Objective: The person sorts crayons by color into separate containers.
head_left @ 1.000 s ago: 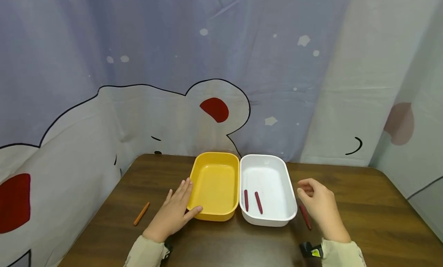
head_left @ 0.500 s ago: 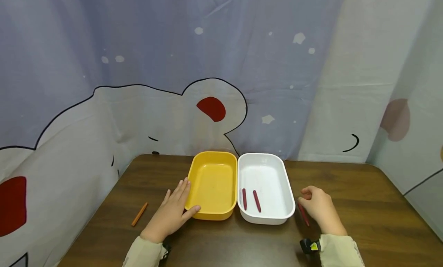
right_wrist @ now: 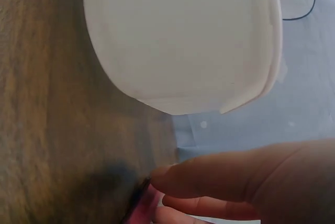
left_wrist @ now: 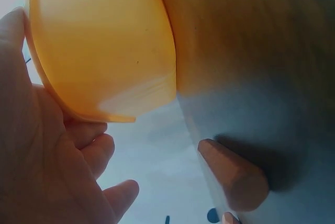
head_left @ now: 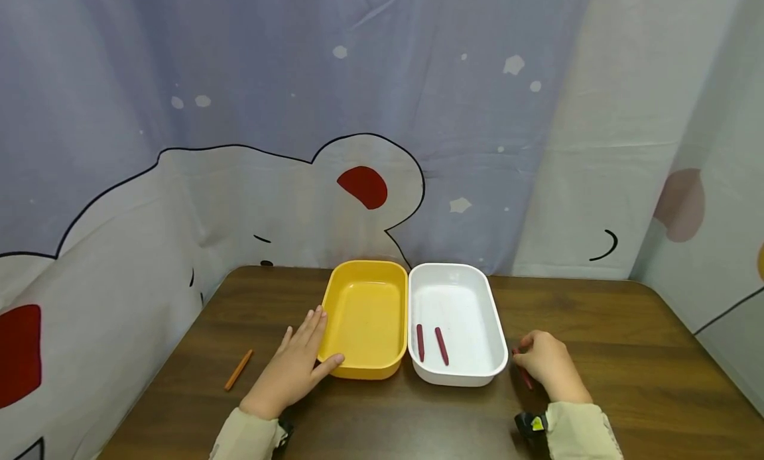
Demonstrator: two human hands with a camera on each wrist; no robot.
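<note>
My left hand (head_left: pixel 292 367) lies with straight, spread fingers along the left rim of the yellow tray (head_left: pixel 367 366). In the left wrist view, its fingers follow the tray's outer wall. An orange crayon (head_left: pixel 239 370) rests on the table left of that hand. The white tray (head_left: pixel 459 380) stands beside the yellow one and holds two dark red crayons (head_left: pixel 442 346). To its right, my right hand (head_left: pixel 550 366) pinches the upper end of another dark red crayon (head_left: pixel 526 379) between thumb and fingers. In the right wrist view this crayon (right_wrist: pixel 144 205) shows only partly.
The brown wooden table (head_left: pixel 382 427) carries both trays, side by side near its back edge. A printed curtain (head_left: pixel 286 208) hangs right behind the table and along its sides.
My right hand has come down and toward me onto the dark red crayon beside the white tray, and its fingers have closed in. My left hand keeps its place on the yellow tray.
</note>
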